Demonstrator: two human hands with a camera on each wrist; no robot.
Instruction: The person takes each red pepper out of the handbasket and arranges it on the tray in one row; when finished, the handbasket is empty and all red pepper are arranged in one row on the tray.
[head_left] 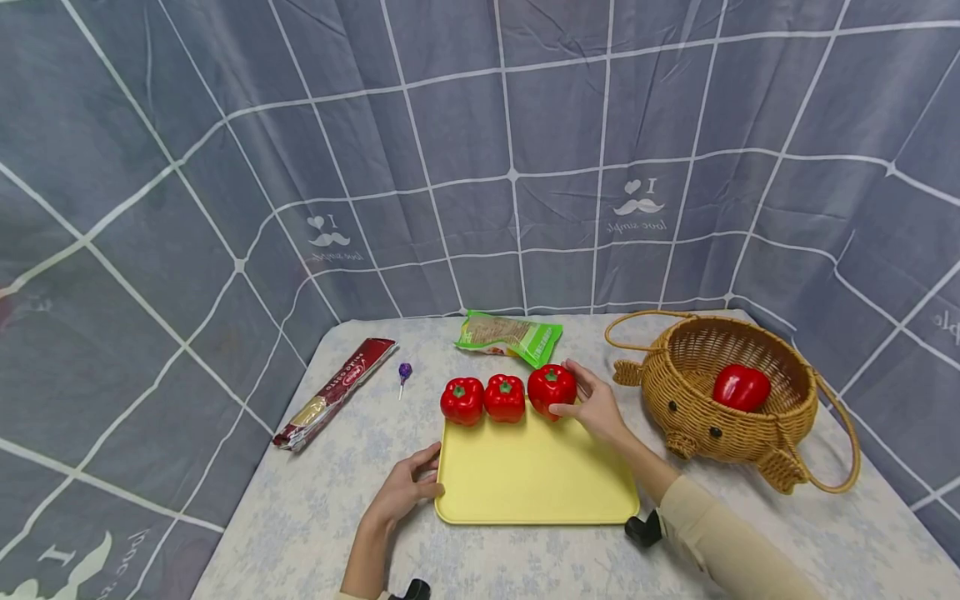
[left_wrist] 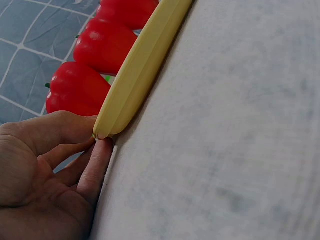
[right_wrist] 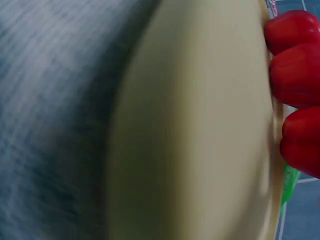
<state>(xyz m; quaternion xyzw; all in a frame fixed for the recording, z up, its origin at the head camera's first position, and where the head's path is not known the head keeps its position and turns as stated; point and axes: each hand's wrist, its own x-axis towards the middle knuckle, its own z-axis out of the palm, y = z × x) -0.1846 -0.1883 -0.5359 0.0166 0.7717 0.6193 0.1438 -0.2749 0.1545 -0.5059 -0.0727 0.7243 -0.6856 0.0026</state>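
In the head view my right hand (head_left: 600, 410) grips the rightmost of three red bell peppers (head_left: 552, 390) at the far edge of a yellow tray (head_left: 536, 475). The middle pepper (head_left: 505, 398) and the left pepper (head_left: 462, 402) stand side by side there, green stems up. At the tray's left side my left hand (head_left: 401, 490) holds the rim; the left wrist view shows its fingers (left_wrist: 95, 172) pinching the tray's corner (left_wrist: 122, 107). The right wrist view has the peppers (right_wrist: 300, 75) beyond the blurred tray, with my right hand out of sight.
To the right stands a wicker pig-faced basket (head_left: 675, 412) with a red pepper (head_left: 741, 387) inside. A green-and-clear packet (head_left: 510, 336) lies behind the peppers. On the left lie a long dark-red packet (head_left: 337, 392) and a purple lollipop (head_left: 405, 372). Grey curtains (head_left: 480, 167) surround the table.
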